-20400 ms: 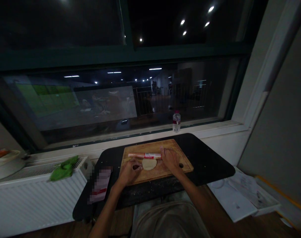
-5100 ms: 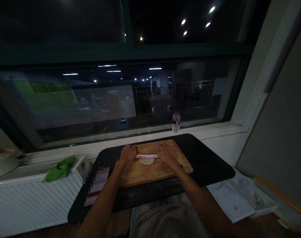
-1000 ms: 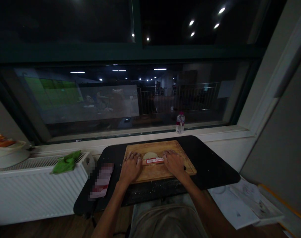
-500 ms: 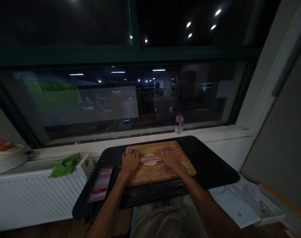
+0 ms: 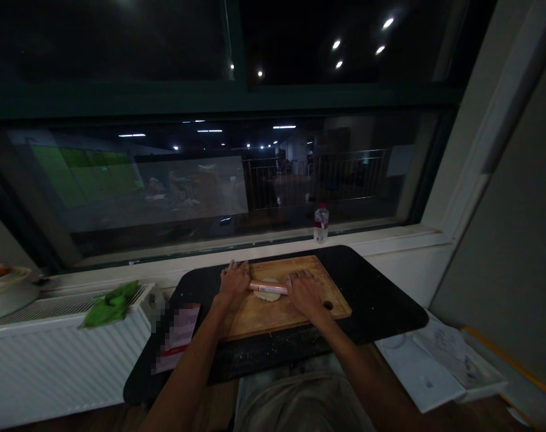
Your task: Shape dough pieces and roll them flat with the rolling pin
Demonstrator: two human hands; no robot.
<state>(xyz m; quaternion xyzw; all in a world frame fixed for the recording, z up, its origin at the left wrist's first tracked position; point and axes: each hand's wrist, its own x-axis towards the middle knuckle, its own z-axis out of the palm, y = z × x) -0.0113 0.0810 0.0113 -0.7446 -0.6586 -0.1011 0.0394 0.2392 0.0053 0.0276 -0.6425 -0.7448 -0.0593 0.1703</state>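
Note:
A pinkish rolling pin (image 5: 267, 288) with a pale printed label lies across a flat round of dough (image 5: 266, 296). The dough rests on a wooden cutting board (image 5: 255, 324). My left hand (image 5: 235, 279) is curled over the pin's left end, and my right hand (image 5: 305, 291) covers its right end. Both ends are hidden under the fingers. The pin slants slightly, its left end farther from me. Some of the dough shows on the near and far sides of it.
The board stands on a black table (image 5: 376, 300) dusted with white bits. A pink-and-white packet (image 5: 180, 336) lies at its left. On the windowsill stands a water bottle (image 5: 320, 223). A green cloth (image 5: 111, 306) hangs over the radiator (image 5: 66, 360). A white box (image 5: 439, 366) sits low right.
The rolling pin has turned from nearly level to a slight slant, with both hands still on it. The board's hole now shows beside my right wrist. The whole view has shifted a little.

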